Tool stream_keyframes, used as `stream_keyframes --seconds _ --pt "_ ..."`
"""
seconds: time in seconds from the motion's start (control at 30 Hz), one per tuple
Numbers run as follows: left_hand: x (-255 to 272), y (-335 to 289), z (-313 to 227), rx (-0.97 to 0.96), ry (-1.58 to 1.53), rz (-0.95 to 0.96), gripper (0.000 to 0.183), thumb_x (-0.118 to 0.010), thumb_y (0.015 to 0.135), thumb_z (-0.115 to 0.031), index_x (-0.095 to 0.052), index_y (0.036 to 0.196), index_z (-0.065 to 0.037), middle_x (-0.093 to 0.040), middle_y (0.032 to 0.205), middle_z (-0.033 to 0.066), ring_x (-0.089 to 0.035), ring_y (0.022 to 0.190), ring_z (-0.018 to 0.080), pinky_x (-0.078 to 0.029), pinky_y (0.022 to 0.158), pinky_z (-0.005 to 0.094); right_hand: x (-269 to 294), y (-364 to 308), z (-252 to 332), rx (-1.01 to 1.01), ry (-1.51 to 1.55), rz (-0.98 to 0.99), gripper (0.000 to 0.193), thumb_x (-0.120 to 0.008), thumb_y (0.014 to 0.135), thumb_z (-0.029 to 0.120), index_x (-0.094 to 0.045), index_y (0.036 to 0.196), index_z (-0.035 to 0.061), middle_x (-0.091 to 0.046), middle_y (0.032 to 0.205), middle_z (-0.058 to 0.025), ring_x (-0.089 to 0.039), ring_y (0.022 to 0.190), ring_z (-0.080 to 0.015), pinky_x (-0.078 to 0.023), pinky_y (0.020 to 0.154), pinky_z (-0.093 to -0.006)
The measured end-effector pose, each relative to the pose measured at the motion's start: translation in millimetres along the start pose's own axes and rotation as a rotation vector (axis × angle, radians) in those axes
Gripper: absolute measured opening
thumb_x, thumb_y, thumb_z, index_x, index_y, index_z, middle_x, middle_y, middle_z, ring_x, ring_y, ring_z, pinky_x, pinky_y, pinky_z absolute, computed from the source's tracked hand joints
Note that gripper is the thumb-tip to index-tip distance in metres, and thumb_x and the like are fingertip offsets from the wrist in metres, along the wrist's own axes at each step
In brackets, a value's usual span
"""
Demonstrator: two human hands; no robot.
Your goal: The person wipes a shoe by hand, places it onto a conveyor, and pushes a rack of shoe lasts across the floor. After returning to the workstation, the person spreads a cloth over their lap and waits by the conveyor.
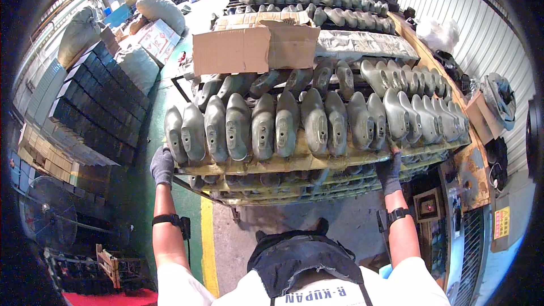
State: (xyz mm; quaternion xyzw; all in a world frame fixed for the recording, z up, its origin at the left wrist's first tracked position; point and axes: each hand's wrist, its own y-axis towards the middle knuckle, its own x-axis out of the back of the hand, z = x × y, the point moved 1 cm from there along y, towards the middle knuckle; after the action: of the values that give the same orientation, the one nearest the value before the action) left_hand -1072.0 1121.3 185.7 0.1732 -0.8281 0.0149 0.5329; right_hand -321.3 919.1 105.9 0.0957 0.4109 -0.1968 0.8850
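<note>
In front of me stands a rack (243,168) with wooden shelves. Along its top front edge is a row of grey shoe lasts (237,127), set on end side by side. My left hand (162,165), in a grey glove, is closed at the shelf's left front corner. Toward the right, my right hand (389,173), gloved too, grips the front edge of the shelf, its fingers partly hidden by the board. More lasts (272,179) show on the lower shelves.
Beyond the rack are a flattened cardboard box (231,51) and further rows of lasts (340,17). Stacked dark boxes (96,107) and a floor fan (48,208) stand left, past the green floor. A wooden bench (471,173) runs along the right side.
</note>
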Motion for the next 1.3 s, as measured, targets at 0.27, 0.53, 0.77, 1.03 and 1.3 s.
stream_keyframes --seconds 0.27,0.53,0.77,1.03,1.3 --pt "0 1 2 0.005 0.014 -0.005 0.060 -0.036 0.106 -0.049 -0.070 0.106 0.000 -0.070 0.105 0.0273 -0.065 0.099 0.0475 -0.050 0.085 0.0511 8 4 -1 0.030 -0.039 -0.036 0.050 -0.050 0.101 0.040 -0.060 0.138 0.0083 -0.060 0.141 -0.0056 -0.055 0.129 -0.0275 -0.043 0.112 -0.0483" --pt "4 -1 -5 0.005 0.034 0.038 0.062 -0.029 0.107 -0.048 -0.069 0.106 0.000 -0.069 0.109 0.0271 -0.063 0.105 0.0481 -0.047 0.089 0.0544 15 5 -1 0.013 -0.039 -0.010 0.050 -0.048 0.102 0.040 -0.060 0.139 0.0082 -0.060 0.140 -0.0059 -0.056 0.129 -0.0266 -0.042 0.113 -0.0473" --pt "2 -2 -1 -0.021 -0.035 -0.010 0.058 -0.036 0.107 -0.047 -0.069 0.103 0.000 -0.071 0.101 0.0247 -0.065 0.095 0.0469 -0.049 0.083 0.0496 13 8 -1 0.051 -0.090 -0.108 0.048 -0.052 0.101 0.038 -0.061 0.137 0.0075 -0.062 0.139 -0.0058 -0.057 0.127 -0.0258 -0.043 0.112 -0.0454" --pt "4 -2 -3 0.005 -0.001 0.007 0.059 -0.035 0.107 -0.048 -0.070 0.105 -0.001 -0.071 0.104 0.0258 -0.065 0.099 0.0472 -0.049 0.085 0.0508 -6 0 2 0.025 -0.031 -0.025 0.045 -0.053 0.101 0.036 -0.064 0.134 0.0075 -0.064 0.136 -0.0070 -0.059 0.125 -0.0266 -0.044 0.112 -0.0460" --pt "5 -5 -5 -0.022 -0.001 -0.009 0.060 -0.034 0.107 -0.049 -0.070 0.106 -0.001 -0.070 0.106 0.0262 -0.064 0.101 0.0480 -0.049 0.086 0.0519 8 3 -2 0.028 -0.021 -0.012 0.051 -0.055 0.099 0.039 -0.059 0.139 0.0071 -0.060 0.141 -0.0071 -0.056 0.128 -0.0289 -0.042 0.113 -0.0485"
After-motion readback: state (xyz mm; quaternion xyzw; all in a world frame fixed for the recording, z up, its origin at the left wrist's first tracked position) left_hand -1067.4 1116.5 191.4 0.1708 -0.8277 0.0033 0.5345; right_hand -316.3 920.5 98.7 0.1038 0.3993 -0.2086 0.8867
